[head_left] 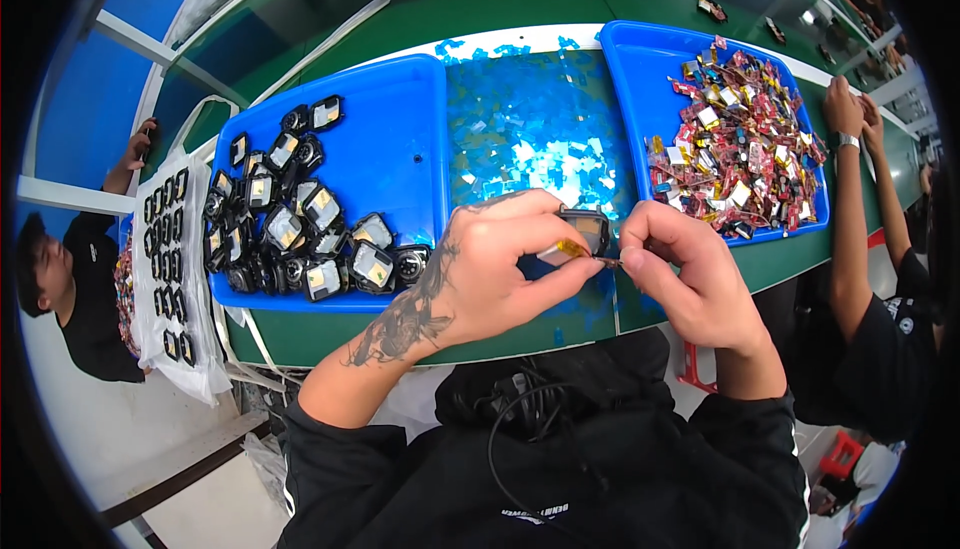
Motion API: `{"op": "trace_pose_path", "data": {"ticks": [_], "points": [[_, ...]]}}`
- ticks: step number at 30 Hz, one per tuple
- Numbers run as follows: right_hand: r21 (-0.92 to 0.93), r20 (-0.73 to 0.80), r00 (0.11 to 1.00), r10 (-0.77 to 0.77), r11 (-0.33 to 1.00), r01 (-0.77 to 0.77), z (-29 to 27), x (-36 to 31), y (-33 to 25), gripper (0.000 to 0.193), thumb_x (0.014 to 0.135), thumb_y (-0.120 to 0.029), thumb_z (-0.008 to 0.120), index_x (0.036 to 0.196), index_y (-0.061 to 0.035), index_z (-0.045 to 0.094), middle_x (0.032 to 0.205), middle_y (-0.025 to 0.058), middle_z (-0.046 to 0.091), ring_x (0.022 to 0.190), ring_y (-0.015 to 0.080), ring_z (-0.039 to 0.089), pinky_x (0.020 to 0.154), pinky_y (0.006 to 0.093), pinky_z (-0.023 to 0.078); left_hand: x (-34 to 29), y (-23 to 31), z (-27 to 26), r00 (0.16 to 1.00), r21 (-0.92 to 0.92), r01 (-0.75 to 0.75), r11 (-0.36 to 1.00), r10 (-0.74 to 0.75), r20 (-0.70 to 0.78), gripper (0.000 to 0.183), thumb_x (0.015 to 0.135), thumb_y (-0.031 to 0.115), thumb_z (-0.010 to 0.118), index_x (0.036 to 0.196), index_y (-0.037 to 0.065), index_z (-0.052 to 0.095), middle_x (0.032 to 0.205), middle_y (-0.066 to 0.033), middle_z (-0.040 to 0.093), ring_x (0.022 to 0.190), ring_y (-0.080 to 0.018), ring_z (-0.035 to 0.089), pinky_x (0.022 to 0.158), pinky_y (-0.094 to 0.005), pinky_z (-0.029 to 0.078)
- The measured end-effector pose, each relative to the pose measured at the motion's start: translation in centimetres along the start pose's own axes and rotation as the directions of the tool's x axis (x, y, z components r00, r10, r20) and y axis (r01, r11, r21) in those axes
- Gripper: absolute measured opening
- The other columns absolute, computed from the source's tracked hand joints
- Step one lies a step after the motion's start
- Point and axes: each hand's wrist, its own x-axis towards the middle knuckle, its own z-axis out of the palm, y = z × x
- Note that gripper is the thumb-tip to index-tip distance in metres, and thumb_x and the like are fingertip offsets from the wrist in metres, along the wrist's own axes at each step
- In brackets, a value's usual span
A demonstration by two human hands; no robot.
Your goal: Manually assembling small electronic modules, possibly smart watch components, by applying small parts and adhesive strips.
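Observation:
In front of me, between the two trays, my left hand is closed around a black smartwatch case. A small silver battery with yellow tape shows between its thumb and fingers. My right hand is closed in a pinch beside it, its fingertips at the end of a thin, dark part by the battery. What the pinch holds is mostly covered by the fingers. Under both hands, small blue film pieces lie scattered over the green table.
A blue tray at left holds several black watch cases. Another blue tray at right carries a heap of batteries with red circuit boards. Further left, watch frames sit in rows on a white sheet. Other people work at both sides.

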Motion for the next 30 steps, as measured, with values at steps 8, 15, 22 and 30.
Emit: {"op": "trace_pose_path", "data": {"ticks": [8,15,22,30], "points": [[0.329,-0.106,0.993,0.049,0.944,-0.012,1.0,0.0,1.3,0.014,0.09,-0.003,0.063,0.103,-0.0003,0.058,0.09,0.0004,0.058,0.078,0.0037,0.056,0.066,0.0182,0.047,0.2,0.1,-0.2,0.978,-0.138,0.208,0.968,-0.206,0.032,0.01,0.075,0.004,0.077,0.08,0.0,0.071,0.075,-0.0077,0.064,0.066,-0.0148,0.062,0.058,-0.0269,0.047],[0.11,-0.406,0.901,-0.151,0.971,0.212,3.3,0.6,2.3,0.026,0.083,0.005,0.069,0.104,-0.0013,0.055,0.084,0.0003,0.059,0.075,0.0033,0.056,0.063,0.0179,0.044,0.0,0.1,-0.2,0.906,-0.535,0.419,0.734,-0.375,0.195,0.027,0.084,-0.005,0.067,0.111,-0.004,0.066,0.108,-0.0111,0.066,0.092,-0.0128,0.065,0.079,-0.0234,0.053],[-0.04,-0.451,0.867,-0.214,0.975,0.22,3.6,1.0,2.2,0.032,0.082,0.006,0.07,0.107,-0.0016,0.052,0.082,-0.0005,0.058,0.065,0.0007,0.049,0.057,0.0161,0.037,0.1,-0.2,-0.1,0.914,-0.631,0.394,0.669,-0.357,0.192,0.037,0.086,-0.009,0.062,0.123,-0.006,0.059,0.124,-0.0154,0.061,0.109,-0.0176,0.062,0.093,-0.0275,0.052],[-0.014,-0.582,0.786,-0.207,0.969,0.245,4.7,1.2,2.6,0.031,0.081,0.004,0.072,0.101,-0.0035,0.05,0.08,-0.0021,0.055,0.063,-0.0008,0.044,0.056,0.0143,0.034,0.1,0.3,0.7,0.921,-0.681,0.338,0.649,-0.377,0.098,0.036,0.087,-0.008,0.063,0.122,-0.006,0.06,0.122,-0.0163,0.062,0.108,-0.0179,0.063,0.094,-0.028,0.052]]}}
